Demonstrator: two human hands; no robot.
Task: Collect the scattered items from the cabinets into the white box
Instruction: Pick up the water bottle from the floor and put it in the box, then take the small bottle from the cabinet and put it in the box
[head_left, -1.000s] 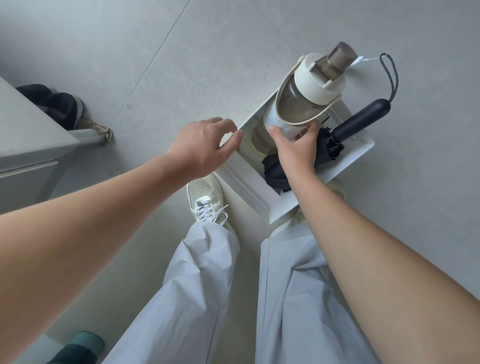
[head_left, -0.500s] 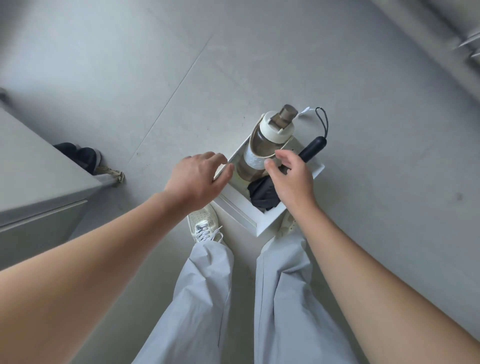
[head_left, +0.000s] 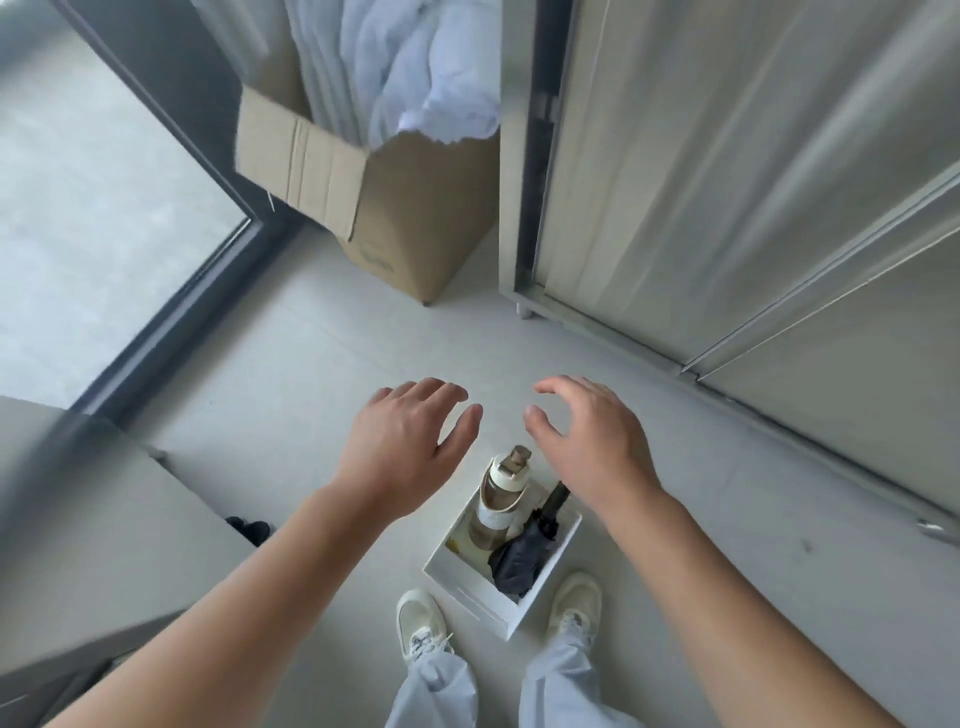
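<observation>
The person has just let go and straightened up, so the left hand (head_left: 405, 441) and right hand (head_left: 587, 436) now hover loosely spread and empty above the square white box (head_left: 467, 597) on the pale tiled floor (head_left: 322, 374), which holds one cream-lidded clear bottle (head_left: 501, 499) and one folded black umbrella (head_left: 524, 556), both apparently collected.

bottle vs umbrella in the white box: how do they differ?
Colour: the bottle has a cream cap and a tinted see-through body; the umbrella is dark all over. Build: the bottle is rigid, the umbrella is folded fabric. Both stand in the white box, tops poking past its rim.
</observation>
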